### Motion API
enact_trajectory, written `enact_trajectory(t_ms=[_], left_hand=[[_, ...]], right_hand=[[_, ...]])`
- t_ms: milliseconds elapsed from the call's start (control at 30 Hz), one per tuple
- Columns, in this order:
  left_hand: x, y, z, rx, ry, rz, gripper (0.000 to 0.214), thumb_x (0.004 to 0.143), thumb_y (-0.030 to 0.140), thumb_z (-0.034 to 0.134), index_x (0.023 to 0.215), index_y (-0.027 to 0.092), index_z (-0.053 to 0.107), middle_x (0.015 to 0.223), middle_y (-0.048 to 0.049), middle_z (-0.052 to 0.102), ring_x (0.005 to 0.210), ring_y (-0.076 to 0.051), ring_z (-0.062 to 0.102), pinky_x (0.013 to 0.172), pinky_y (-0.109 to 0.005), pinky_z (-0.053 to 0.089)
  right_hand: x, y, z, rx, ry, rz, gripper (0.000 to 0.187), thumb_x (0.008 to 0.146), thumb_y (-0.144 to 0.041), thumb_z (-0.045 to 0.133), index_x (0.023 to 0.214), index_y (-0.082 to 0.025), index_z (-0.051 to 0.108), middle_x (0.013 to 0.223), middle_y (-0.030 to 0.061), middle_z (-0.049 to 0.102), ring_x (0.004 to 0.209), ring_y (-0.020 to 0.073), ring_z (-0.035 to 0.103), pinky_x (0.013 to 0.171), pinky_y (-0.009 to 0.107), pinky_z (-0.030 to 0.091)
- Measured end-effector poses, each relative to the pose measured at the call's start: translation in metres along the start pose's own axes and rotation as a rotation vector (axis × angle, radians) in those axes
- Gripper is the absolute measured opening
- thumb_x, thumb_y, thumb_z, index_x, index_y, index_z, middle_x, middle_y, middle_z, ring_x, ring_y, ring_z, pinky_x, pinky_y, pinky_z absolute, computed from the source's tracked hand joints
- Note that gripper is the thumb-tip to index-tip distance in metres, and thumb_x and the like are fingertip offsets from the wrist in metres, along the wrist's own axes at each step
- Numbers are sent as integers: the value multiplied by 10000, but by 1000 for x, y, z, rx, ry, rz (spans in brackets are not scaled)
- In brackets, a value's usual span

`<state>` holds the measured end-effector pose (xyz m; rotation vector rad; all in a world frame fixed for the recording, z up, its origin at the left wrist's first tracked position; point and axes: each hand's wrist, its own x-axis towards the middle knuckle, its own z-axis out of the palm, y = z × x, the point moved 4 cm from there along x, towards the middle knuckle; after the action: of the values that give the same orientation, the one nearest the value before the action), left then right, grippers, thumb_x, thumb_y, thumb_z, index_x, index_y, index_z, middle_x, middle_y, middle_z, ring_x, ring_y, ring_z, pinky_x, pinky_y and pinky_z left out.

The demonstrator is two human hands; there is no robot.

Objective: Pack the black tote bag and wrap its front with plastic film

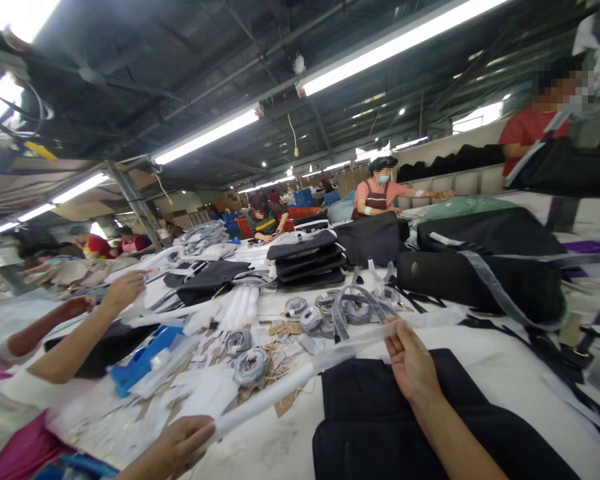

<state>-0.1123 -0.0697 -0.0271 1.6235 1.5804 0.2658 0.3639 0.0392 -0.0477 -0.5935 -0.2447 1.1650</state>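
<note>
A long white strip in thin translucent wrapping stretches between my two hands, over the table. My left hand is closed on its near end at the bottom. Its far end is pinched in the fingers of my right hand, and a loose bit of wrap trails beyond them. Under my right hand and forearm lies a black bag, flat on the table; my arm covers part of it. What is inside the wrap I cannot make out.
Coiled, wrapped straps and paper scraps lie beyond the strip. Stacked black bags stand farther back, with a rolled black bag at right. A co-worker's arms reach in from the left near a blue tray. Other people work behind.
</note>
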Motion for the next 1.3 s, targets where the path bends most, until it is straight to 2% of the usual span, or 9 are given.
enact_trajectory(t_ms=[133, 233, 300, 500, 667, 800, 1033, 1133, 1300], left_hand=[[5, 19, 20, 5, -44, 24, 701, 746, 884, 396, 714, 188, 474, 500, 52, 404, 380, -66, 308, 351, -205, 214], [13, 35, 34, -23, -69, 89, 679, 779, 852, 405, 724, 179, 486, 509, 53, 410, 381, -62, 313, 357, -202, 213], [18, 41, 39, -24, -65, 134, 652, 812, 818, 412, 706, 178, 474, 516, 54, 410, 381, -54, 304, 361, -199, 200], [28, 34, 46, -28, -79, 148, 632, 827, 799, 417, 722, 178, 479, 507, 61, 410, 378, -55, 303, 358, -194, 191], [28, 30, 46, -16, -90, 131, 660, 797, 837, 394, 718, 186, 467, 497, 64, 399, 381, -59, 299, 360, -200, 181], [25, 20, 42, 27, -79, 80, 700, 766, 875, 368, 724, 185, 471, 492, 62, 385, 384, -64, 301, 370, -210, 184], [15, -8, 32, 39, -52, -1, 775, 681, 943, 351, 712, 180, 484, 509, 62, 320, 415, -72, 289, 389, -213, 175], [9, -5, 30, 36, -59, -31, 796, 656, 957, 355, 742, 181, 504, 515, 68, 300, 430, -79, 283, 397, -217, 182], [-3, 7, 28, 44, -38, -16, 744, 705, 919, 370, 715, 184, 481, 531, 56, 359, 440, -82, 314, 406, -218, 212]], right_hand=[[-27, 19, 25, -60, -317, 233, 558, 775, -535, 778, 1225, -250, 616, 1271, 86, 660, 1222, 246, 587, 981, 366, 540], [-49, 34, 33, -207, -431, 425, 524, 737, -425, 843, 1165, -179, 665, 1209, 129, 688, 1178, 266, 618, 981, 349, 531], [-54, 37, 32, -299, -436, 438, 459, 727, -427, 848, 1066, -148, 712, 1130, 140, 719, 1107, 272, 659, 928, 330, 558], [-39, 31, 21, -417, -342, 305, 429, 758, -522, 793, 993, -167, 746, 988, 109, 758, 972, 264, 713, 796, 314, 605], [-22, 14, 14, -351, -144, 197, 402, 717, -510, 827, 870, -147, 747, 885, 123, 765, 856, 266, 737, 683, 299, 626], [-12, 1, 8, -260, -25, 119, 363, 766, -504, 793, 822, -151, 722, 866, 119, 767, 828, 244, 742, 623, 256, 620], [-1, -1, -2, -189, 71, 57, 247, 930, -364, 645, 882, -125, 688, 921, 128, 763, 854, 218, 740, 693, 266, 624], [1, -1, -3, -151, 94, 55, 259, 1005, -286, 503, 904, -124, 677, 963, 126, 757, 902, 200, 732, 762, 277, 618], [5, -8, -7, -89, 131, 75, 438, 1064, -297, 301, 880, -142, 667, 1041, 120, 732, 951, 157, 714, 888, 288, 585]])
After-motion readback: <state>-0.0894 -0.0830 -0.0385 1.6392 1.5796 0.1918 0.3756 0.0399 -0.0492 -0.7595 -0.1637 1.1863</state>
